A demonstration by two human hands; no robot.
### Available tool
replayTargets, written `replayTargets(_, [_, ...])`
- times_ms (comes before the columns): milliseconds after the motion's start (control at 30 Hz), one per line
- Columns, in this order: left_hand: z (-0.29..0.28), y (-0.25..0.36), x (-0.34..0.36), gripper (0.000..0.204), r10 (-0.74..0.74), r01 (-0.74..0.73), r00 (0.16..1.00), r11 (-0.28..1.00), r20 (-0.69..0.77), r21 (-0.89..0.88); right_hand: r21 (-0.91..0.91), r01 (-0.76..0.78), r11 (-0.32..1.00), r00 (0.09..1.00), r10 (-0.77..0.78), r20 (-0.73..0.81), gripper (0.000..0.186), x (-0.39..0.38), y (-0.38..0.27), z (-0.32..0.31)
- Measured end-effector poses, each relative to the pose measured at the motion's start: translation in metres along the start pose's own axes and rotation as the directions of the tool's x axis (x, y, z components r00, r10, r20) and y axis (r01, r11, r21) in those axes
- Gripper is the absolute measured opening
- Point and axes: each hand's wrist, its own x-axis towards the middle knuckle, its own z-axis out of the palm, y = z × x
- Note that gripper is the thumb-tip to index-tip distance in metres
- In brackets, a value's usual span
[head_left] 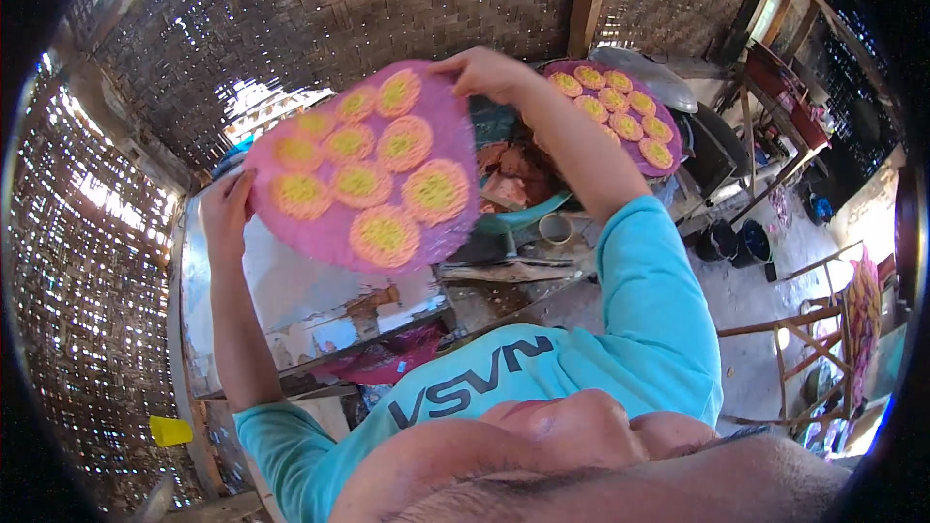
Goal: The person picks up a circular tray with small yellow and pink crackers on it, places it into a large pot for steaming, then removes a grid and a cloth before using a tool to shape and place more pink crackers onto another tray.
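A round purple tray [325, 247] is held up and tilted in front of me. Several flat, lacy discs [385, 235], pink-orange with yellow-green middles, lie across it. My left hand [227, 205] pinches its left edge, while the fingers of my right hand [490, 76] grip the upper right edge. Beyond my right forearm, a second purple tray [631, 146] carries several similar discs [612, 100]. Below my right arm stands a green basin [523, 220] with pinkish-red lumps or pieces in it, partly hidden by the raised tray.
A worn pale tabletop [228, 281] lies under the raised tray. By the basin sits a small cup [556, 229]. A large metal lid [668, 85] rests behind the second tray. Woven walls [387, 10] close in behind and left; a wooden stand [814, 329] and dark buckets [752, 243] are at right.
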Motion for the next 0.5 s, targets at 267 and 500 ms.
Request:
replayTargets(267, [0.185, 0.082, -0.017, 0.026, 0.047, -0.056, 0.997, 0.988, -0.065, -0.143, -0.183, -0.056, 0.982, 0.998, 0.052, -0.027, 0.052, -0.077, 0.01, -0.204])
replayTargets(500, [0.333, 0.098, -0.062, 0.027, 0.113, -0.129, 0.973, 0.99, -0.203, -0.064, -0.218, -0.096, 0.971, 0.992, 0.112, 0.06, 0.055, -0.098, 0.079, -0.313])
